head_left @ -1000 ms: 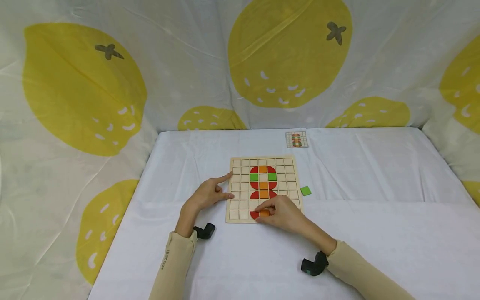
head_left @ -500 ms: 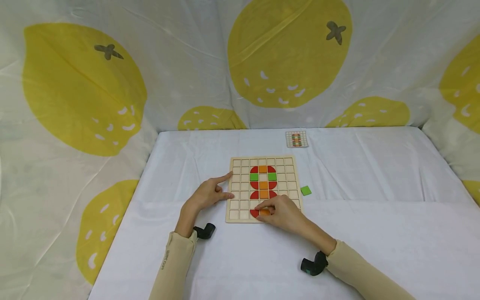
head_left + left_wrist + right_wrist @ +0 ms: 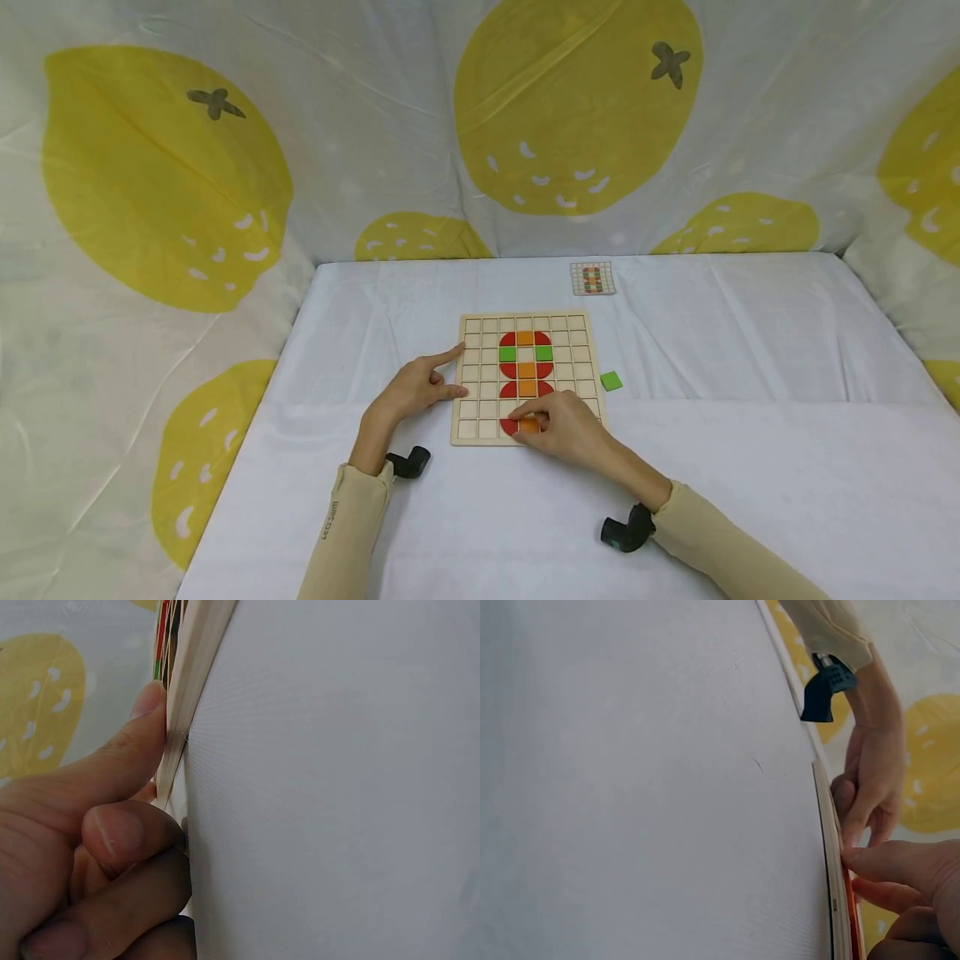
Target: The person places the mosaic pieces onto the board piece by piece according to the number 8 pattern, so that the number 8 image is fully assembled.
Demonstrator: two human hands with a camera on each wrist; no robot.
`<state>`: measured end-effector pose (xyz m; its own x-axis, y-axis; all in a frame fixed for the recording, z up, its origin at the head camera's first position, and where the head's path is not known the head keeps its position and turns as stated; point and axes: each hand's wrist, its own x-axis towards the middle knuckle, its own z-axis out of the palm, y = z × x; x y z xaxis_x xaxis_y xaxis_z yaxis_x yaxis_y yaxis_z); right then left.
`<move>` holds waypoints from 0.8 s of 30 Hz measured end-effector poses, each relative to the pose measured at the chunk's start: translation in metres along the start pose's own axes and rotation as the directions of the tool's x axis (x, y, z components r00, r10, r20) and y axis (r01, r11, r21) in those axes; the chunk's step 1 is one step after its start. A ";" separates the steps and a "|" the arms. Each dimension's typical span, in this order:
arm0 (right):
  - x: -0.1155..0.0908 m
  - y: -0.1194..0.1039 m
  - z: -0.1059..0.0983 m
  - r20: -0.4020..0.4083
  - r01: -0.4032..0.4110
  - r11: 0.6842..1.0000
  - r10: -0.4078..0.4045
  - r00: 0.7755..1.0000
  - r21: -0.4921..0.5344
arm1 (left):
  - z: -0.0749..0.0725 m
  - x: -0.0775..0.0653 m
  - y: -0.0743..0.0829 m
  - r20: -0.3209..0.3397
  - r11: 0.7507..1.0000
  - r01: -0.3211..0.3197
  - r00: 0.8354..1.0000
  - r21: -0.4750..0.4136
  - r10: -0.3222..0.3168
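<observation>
A square wooden grid board (image 3: 482, 408) lies on the cloth, with red quarter-round, orange square and green square tiles set in its middle columns. My left hand (image 3: 411, 392) is at the board's left side, thumb and index finger extended and spread along the edge; its other fingers are curled in. In the left wrist view the thumb (image 3: 124, 754) presses against the board's rim. With thumb and index finger my right hand (image 3: 570, 429) pinches a red quarter-round tile (image 3: 508, 427) in the bottom row, left of an orange tile (image 3: 528, 425). This hand hides some cells behind it.
A loose green square tile (image 3: 611, 381) lies just right of the board. Farther back is a small pattern card (image 3: 592, 279) showing a similar coloured design. White cloth (image 3: 712, 333) covers the table, and a lemon-print curtain (image 3: 390, 125) hangs behind and at the sides.
</observation>
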<state>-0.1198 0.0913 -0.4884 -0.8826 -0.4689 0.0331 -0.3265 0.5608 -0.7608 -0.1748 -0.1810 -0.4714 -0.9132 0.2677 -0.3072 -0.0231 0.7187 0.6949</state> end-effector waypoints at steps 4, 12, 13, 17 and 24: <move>-0.001 0.001 0.002 0.004 0.001 1.000 -0.001 1.000 0.023 | 0.000 0.000 -0.001 -0.002 1.000 0.003 1.000 0.001 -0.003; -0.001 0.002 0.001 -0.009 -0.027 0.999 0.027 1.000 0.025 | 0.001 0.001 -0.001 -0.002 1.000 0.012 1.000 -0.005 -0.012; -0.001 0.003 0.000 -0.005 -0.027 0.999 0.027 1.000 0.029 | 0.001 0.001 -0.001 -0.002 1.000 0.012 1.000 -0.006 -0.012; -0.001 0.008 -0.014 0.053 -0.027 0.997 0.023 0.998 0.070 | 0.001 0.001 -0.001 -0.003 1.000 0.006 1.000 -0.007 -0.006; -0.004 0.035 -0.079 0.082 -0.048 0.995 0.040 0.996 0.093 | 0.000 0.000 -0.001 -0.001 1.000 0.012 1.000 -0.011 -0.012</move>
<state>-0.1546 0.1668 -0.4638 -0.8641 -0.5007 -0.0506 -0.2513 0.5165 -0.8186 -0.1747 -0.1813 -0.4721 -0.9131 0.2583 -0.3154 -0.0389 0.7149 0.6981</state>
